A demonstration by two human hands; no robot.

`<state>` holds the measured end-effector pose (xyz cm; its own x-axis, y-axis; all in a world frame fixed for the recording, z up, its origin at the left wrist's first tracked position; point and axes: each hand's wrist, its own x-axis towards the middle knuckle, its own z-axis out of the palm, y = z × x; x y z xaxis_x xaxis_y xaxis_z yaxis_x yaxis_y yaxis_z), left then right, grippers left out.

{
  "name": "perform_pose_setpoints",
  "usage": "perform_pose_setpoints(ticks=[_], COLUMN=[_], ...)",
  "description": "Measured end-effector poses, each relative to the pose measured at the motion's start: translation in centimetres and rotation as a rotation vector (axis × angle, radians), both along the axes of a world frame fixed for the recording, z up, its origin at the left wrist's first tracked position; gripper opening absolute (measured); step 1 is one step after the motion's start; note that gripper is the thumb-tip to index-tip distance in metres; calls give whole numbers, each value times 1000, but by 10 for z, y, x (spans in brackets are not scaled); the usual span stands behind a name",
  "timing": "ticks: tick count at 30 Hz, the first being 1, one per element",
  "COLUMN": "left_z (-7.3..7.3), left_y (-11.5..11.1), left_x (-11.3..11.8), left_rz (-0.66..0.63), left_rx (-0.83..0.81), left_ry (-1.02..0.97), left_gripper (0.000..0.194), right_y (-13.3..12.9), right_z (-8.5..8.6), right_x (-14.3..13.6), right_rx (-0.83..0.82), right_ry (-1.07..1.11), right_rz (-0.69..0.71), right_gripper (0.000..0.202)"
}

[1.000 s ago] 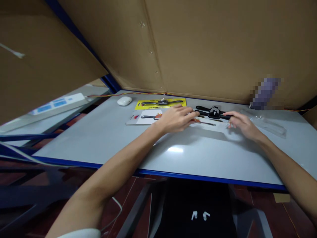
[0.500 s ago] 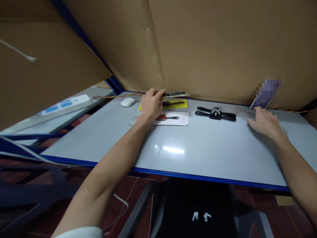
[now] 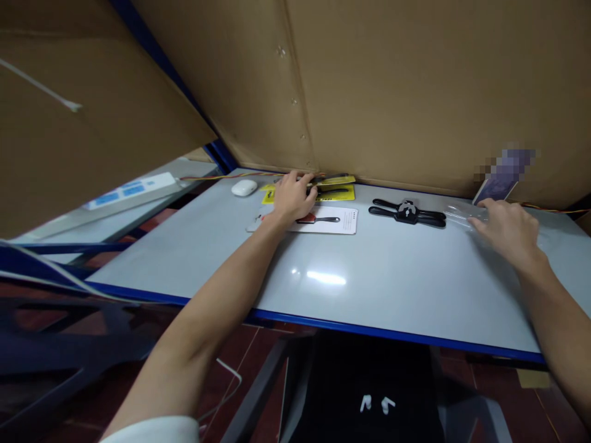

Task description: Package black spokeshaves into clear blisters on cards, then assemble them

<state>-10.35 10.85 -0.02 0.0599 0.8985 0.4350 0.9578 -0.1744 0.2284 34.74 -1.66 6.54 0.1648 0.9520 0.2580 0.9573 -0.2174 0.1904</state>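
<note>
At the back of the table, my left hand (image 3: 293, 195) is closed on the upper of two yellow backing cards (image 3: 345, 180), each carrying a dark long-handled tool. This card tilts slightly over the lower yellow card (image 3: 339, 195). Under my left wrist lies a white card (image 3: 347, 221) with a red and black tool on it. Black spokeshaves (image 3: 407, 213) with a silvery centre plate lie stacked to the right. My right hand (image 3: 510, 231) grips clear plastic packaging (image 3: 462, 213), its fingers partly hidden.
A white rounded case (image 3: 244, 187) sits at the back left. A purple-printed box or card (image 3: 501, 178) leans near the cardboard wall (image 3: 415, 92). Beyond the left edge, a power strip (image 3: 133, 189) lies on another surface. A chair (image 3: 369, 369) stands below the table's blue front edge.
My left hand has lowered the upper yellow card with its tool onto the other yellow card. My right hand stays at the plastic packaging. The view has shifted slightly.
</note>
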Motion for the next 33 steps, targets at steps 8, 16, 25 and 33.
perform_pose_setpoints(ticks=[8,16,25,33], left_z=[10,-9,-5,-5], left_y=[-34,-57,-57,-52], left_x=[53,98,106,97], left_rz=[-532,-663,-649,-858], left_rx=[-15,-281,-159,-125], left_ry=[81,189,150,120], left_gripper=[51,69,44,37], right_y=[-3,-4,-11,-12], right_z=[-3,-25,-25,-31], right_x=[-10,-41,-56,-60], right_rx=[316,294,232,310], right_ry=[30,270,372,524], right_rz=[156,588,721,786], right_gripper=[38,35,31,26])
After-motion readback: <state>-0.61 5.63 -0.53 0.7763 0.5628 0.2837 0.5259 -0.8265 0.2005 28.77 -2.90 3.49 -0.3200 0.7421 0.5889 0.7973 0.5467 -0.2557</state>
